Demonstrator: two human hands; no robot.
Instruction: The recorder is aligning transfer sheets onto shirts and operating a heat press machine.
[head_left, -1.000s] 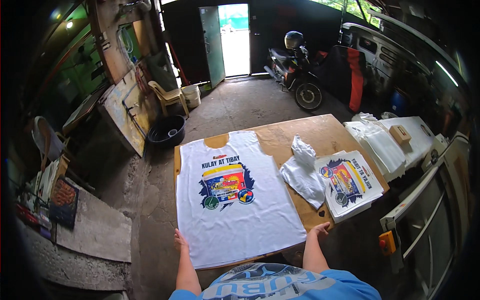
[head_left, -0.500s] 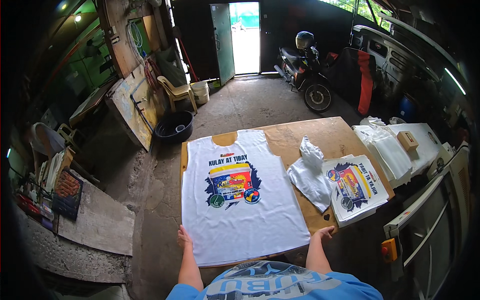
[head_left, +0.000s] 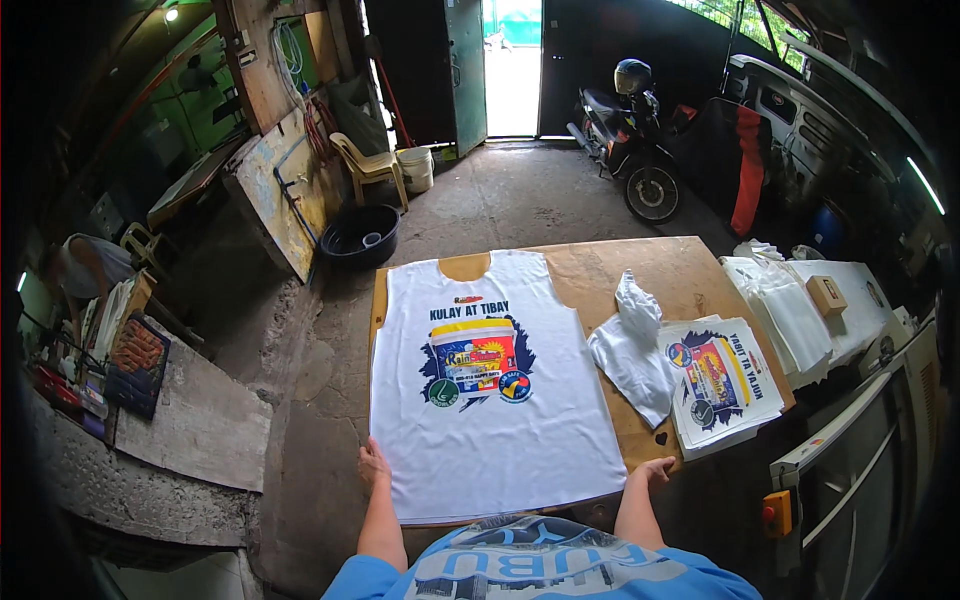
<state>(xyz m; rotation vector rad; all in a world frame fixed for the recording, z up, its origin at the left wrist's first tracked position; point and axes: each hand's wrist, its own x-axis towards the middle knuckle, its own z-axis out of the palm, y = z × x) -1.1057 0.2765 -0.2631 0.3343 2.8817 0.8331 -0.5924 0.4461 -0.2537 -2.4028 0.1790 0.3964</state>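
Note:
A white sleeveless shirt panel (head_left: 500, 455) lies flat on the wooden table (head_left: 590, 262), its neckline pointing away from me. A colourful paint-bucket picture is printed on its chest. More white cloth edges show under its hem. My left hand (head_left: 374, 463) rests at the panel's lower left edge, fingers stretched forward and apart from any grip. At the lower right corner is my right hand (head_left: 652, 472), its fingers pointing outward to the right, beside the table's front edge. Nothing shows in either palm. To the right lie a crumpled white cloth (head_left: 632, 350) and a stack of printed white panels (head_left: 722, 385).
Folded white fabric (head_left: 775, 310) and a small brown box (head_left: 826, 295) sit beyond the table's right side. A machine with an orange switch box (head_left: 777, 513) stands near right. Farther off are a motorcycle (head_left: 625, 140), a black tub (head_left: 360, 237) and a chair (head_left: 368, 165). Someone bends (head_left: 95, 265) at far left.
The view has shifted slightly, so the surroundings sit farther right in the picture. Both hands stay by the panel's lower corners. The panel lies as before.

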